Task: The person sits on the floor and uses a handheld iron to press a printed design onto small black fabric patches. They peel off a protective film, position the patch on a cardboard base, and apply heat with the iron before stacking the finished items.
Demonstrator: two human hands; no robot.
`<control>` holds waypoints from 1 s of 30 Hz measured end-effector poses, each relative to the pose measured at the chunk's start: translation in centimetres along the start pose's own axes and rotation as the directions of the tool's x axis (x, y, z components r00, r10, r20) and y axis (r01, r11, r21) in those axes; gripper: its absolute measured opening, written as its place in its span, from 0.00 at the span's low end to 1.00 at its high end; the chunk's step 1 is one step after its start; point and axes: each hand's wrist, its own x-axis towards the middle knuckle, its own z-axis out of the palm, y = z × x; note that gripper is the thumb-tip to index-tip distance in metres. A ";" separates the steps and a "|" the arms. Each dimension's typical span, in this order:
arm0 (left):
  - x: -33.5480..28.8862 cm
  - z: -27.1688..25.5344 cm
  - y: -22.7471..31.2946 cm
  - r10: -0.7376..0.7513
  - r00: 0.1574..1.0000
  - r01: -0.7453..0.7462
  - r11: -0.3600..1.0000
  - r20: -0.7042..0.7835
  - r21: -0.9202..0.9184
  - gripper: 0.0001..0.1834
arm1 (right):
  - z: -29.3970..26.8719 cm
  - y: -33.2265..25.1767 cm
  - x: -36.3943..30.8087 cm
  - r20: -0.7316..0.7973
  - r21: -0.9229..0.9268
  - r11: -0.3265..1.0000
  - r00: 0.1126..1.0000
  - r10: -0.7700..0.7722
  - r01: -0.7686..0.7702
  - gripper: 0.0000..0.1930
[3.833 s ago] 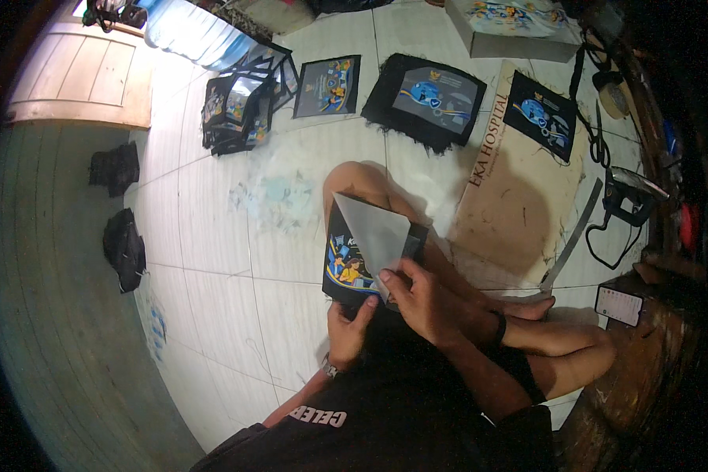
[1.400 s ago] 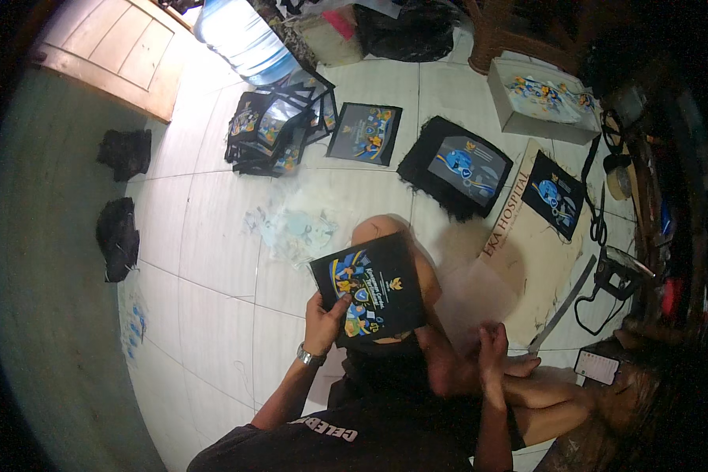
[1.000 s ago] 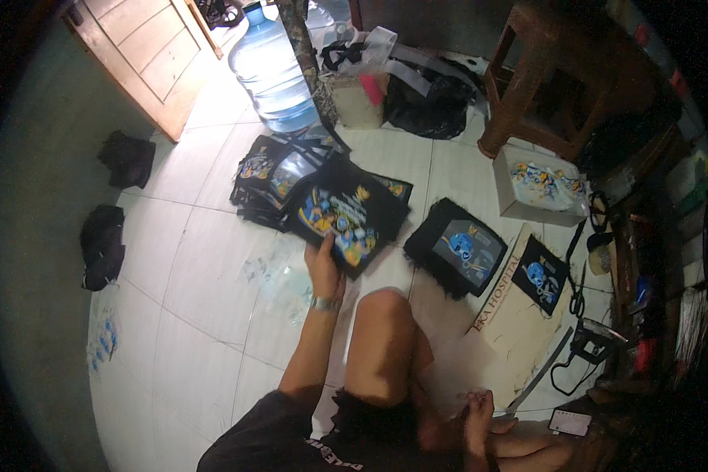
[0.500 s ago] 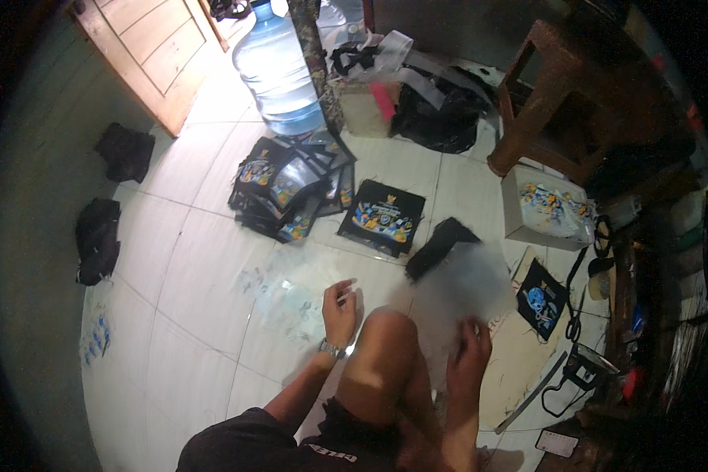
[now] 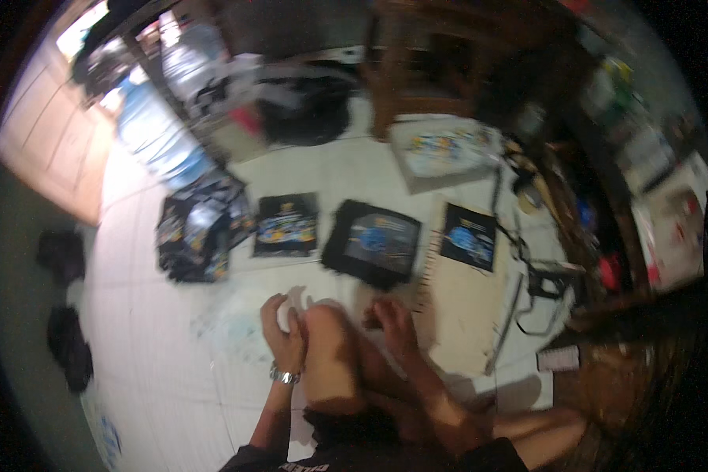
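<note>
My left hand [image 5: 285,334] is beside my raised knee, fingers bent but apart, holding nothing visible. On the other side of the knee is my right hand [image 5: 393,326], blurred, its fingers curled in; whatever they may hold is hidden. Just beyond lies a stack of black cloth pieces [image 5: 334,250]. A greyish see-through sheet with a blue print [image 5: 381,240] seems to rest on it. Left of that stack is a black printed cloth [image 5: 285,226] with a colourful design. A smaller black cloth with a blue print [image 5: 470,237] lies on a cream board [image 5: 456,330] to the right.
A loose heap of black printed pieces [image 5: 200,228] lies by a blue water jug [image 5: 153,138]. A box [image 5: 436,177] with printed sheets stands before a brown wooden stool [image 5: 381,86]. A phone [image 5: 558,359] lies at lower right. Pale clear sheets [image 5: 236,326] lie left of my hand.
The view has swung right. The see-through sheet that was blurred near my right hand now appears on the cloth stack, and that hand has drawn back toward my knee.
</note>
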 end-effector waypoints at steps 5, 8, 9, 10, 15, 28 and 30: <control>0.7 7.6 10.5 0.246 0.892 -0.247 0.968 0.379 -0.045 0.14 | -16.9 4.3 -12.1 -0.401 -0.337 0.936 0.915 -0.048 -0.099 0.11; 1.3 14.9 10.8 0.361 0.741 -0.444 0.896 0.567 0.010 0.12 | -22.7 1.1 -15.9 -0.562 -0.377 0.924 0.809 -0.174 -0.063 0.09; 1.3 16.8 10.6 0.383 0.702 -0.482 0.876 0.600 0.004 0.12 | -24.0 0.0 -16.3 -0.596 -0.490 0.863 0.769 -0.232 -0.119 0.10; 0.7 18.6 10.9 0.397 0.666 -0.507 0.862 0.632 -0.007 0.13 | -25.7 0.3 -17.1 -0.639 -0.468 0.879 0.720 -0.269 -0.087 0.11; -0.6 21.7 12.0 0.459 0.745 -0.634 0.713 0.484 0.300 0.20 | -28.7 1.9 -17.7 -0.728 -0.266 0.963 0.647 -0.225 0.036 0.12; 2.7 18.3 8.2 0.309 0.910 -0.377 0.893 0.277 0.244 0.08 | -24.6 0.4 -12.5 -0.409 -0.575 0.816 0.846 -0.342 0.052 0.12; 1.4 17.2 9.1 0.373 0.867 -0.438 0.887 0.332 0.147 0.09 | -23.5 3.7 -10.3 -0.223 -0.612 0.768 0.890 -0.398 0.190 0.15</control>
